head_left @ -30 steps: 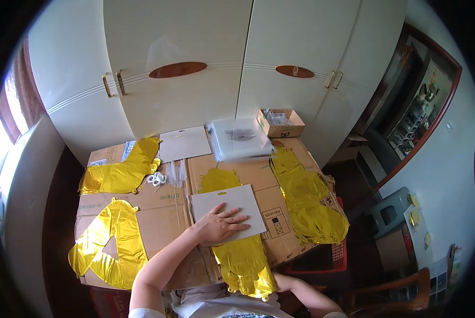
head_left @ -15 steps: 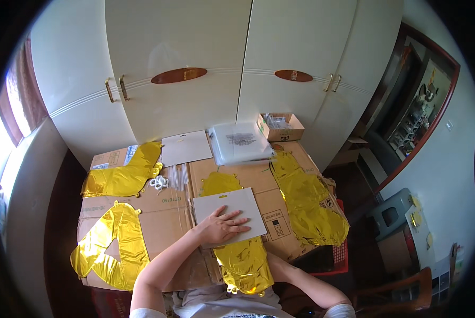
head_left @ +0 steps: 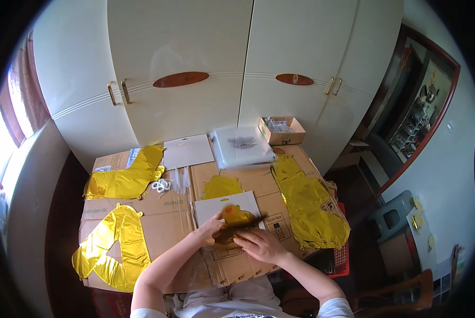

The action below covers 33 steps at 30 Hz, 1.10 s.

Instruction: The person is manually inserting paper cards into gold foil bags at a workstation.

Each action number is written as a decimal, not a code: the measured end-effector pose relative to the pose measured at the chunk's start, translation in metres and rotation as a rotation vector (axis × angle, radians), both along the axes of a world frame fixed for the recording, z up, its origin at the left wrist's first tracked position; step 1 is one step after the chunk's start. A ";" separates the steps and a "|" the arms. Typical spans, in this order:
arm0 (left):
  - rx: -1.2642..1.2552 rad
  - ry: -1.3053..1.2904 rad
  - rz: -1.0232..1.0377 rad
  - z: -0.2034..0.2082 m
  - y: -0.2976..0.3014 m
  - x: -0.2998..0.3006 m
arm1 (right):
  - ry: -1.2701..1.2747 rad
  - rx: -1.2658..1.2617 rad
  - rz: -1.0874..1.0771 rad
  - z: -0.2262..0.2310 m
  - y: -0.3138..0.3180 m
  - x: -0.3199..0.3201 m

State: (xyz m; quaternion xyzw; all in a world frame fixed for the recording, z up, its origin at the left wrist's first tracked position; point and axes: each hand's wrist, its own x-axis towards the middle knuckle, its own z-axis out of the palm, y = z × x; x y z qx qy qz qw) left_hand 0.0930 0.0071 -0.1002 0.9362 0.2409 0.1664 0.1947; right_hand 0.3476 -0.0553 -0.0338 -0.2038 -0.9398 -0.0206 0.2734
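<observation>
A gold foil balloon (head_left: 238, 216) is folded up over a white card (head_left: 249, 202) with a hang hole, its upper part blurred by motion. My left hand (head_left: 211, 229) is closed on the left side of the fold, beside the card's left edge. From the right, my right hand (head_left: 262, 245) pinches the lower side of the foil; its fingertips are partly lost in the blur. The far end of the same foil (head_left: 222, 185) sticks out flat beyond the card.
Flat gold foil balloons lie at the far left (head_left: 123, 177), near left (head_left: 129, 244) and right (head_left: 311, 204) of the cardboard-covered table (head_left: 168, 212). Behind are another card (head_left: 189, 150), clear bags (head_left: 242, 146), a small box (head_left: 288, 139), straws (head_left: 180, 180) and white ribbon (head_left: 160, 185).
My right hand has come up from below the table's front edge. The foil's near end has been folded up over the card. My left hand has gone from lying flat to gripping.
</observation>
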 end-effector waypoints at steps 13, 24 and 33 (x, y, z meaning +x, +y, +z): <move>-0.117 -0.173 0.122 0.045 -0.019 0.005 | 0.171 -0.446 -0.390 -0.009 0.011 0.001; -0.180 -0.169 0.078 0.021 -0.011 0.003 | 0.237 -0.374 -0.445 -0.025 0.031 -0.006; -0.353 -0.269 0.159 0.046 -0.020 0.001 | 0.210 -0.285 -0.434 -0.026 0.030 -0.009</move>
